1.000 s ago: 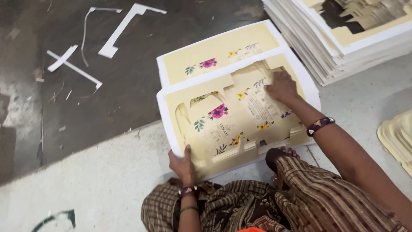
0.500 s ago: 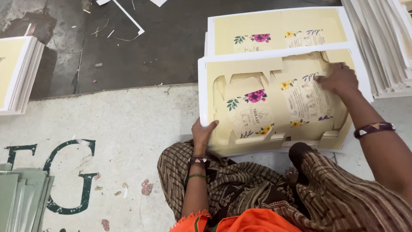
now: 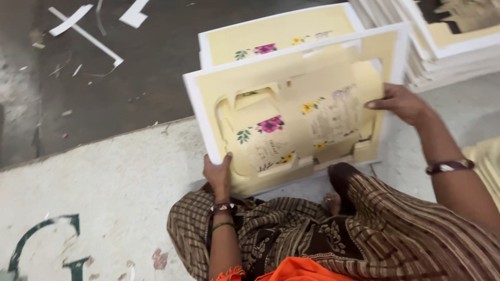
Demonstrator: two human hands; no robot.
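Observation:
A cream die-cut card sheet point(image 3: 291, 119) with pink and yellow flower prints and a white border is tilted up off the floor. My left hand point(image 3: 219, 174) grips its lower left edge, thumb on the front. My right hand point(image 3: 398, 102) holds its right side, fingers on the punched-out box shape in the middle. Under and behind it lies another printed sheet point(image 3: 276, 39) of the same kind, flat on a low stack.
A tall pile of like sheets point(image 3: 448, 36) stands at the upper right. White paper strips point(image 3: 83, 26) litter the dark floor at the upper left. My crossed legs in brown striped cloth point(image 3: 364, 234) fill the bottom. Painted green marks point(image 3: 47, 244) show on the pale floor.
The sheet has been lifted and tilted up from the stack. My right hand slid to its right edge, and the view swung back to the right.

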